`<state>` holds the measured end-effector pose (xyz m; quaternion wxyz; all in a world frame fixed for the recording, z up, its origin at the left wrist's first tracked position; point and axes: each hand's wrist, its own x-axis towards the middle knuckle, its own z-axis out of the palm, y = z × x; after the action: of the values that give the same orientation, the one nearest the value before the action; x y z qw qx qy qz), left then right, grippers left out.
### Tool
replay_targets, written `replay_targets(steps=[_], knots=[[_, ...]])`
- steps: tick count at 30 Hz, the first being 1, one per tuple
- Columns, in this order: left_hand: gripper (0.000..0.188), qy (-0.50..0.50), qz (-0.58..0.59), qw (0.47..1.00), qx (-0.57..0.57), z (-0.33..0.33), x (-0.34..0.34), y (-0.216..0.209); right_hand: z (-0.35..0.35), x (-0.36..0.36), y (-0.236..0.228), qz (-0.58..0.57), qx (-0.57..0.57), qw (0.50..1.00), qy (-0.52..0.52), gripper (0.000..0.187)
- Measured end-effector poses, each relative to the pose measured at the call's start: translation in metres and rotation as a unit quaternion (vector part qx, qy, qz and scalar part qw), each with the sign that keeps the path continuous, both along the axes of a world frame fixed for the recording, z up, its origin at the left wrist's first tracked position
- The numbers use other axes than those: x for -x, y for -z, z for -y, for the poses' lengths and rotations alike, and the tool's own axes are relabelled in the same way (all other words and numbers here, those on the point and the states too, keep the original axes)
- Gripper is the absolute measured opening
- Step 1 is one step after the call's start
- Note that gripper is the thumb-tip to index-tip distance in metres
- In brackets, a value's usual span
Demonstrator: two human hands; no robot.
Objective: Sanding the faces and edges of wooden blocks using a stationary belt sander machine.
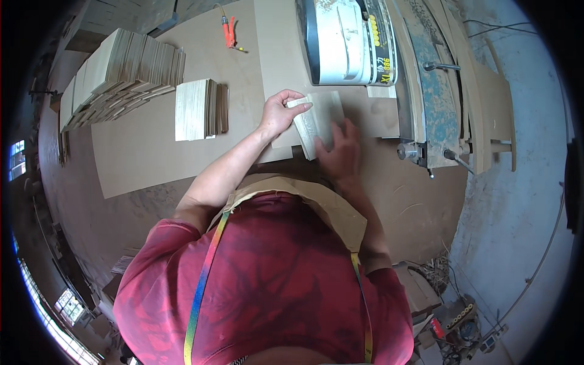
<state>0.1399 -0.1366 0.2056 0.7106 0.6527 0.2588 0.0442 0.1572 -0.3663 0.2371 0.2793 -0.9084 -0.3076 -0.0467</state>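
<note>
My left hand [285, 114] grips a small stack of thin, pale wooden slats [307, 135] at its upper left side, with the thumb on top. The stack stands tilted over the near edge of the cardboard-covered bench. Close against its right side is my right hand [340, 152], smeared by motion, its thumb near the stack's lower end. Between the hands a flat pale piece [328, 108] shows only as a blur, and whether the right fingers hold it is unclear.
A white container [340, 42] with a dark label stands beyond my hands. Left are a short row of wooden pieces [198, 111], a large stack of thin boards [131, 67] and a red air blow gun [229, 33]. A worn blue metal machine [443, 91] with levers stands right.
</note>
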Motion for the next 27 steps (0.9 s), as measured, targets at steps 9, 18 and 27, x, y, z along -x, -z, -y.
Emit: replay_targets(steps=[9,18,27], knots=[[0.045,0.058,-0.041,0.984,0.16,-0.024,0.021,-0.025,0.077,-0.041,0.036,0.091,0.058,0.989,0.105,0.056],[0.047,0.068,-0.03,0.988,0.135,-0.019,0.016,-0.028,0.024,-0.133,0.054,0.157,0.014,0.979,0.128,0.043],[0.037,0.011,-0.033,0.999,0.012,0.004,-0.002,0.008,0.0,-0.009,0.004,-0.035,-0.008,0.999,0.007,0.055]])
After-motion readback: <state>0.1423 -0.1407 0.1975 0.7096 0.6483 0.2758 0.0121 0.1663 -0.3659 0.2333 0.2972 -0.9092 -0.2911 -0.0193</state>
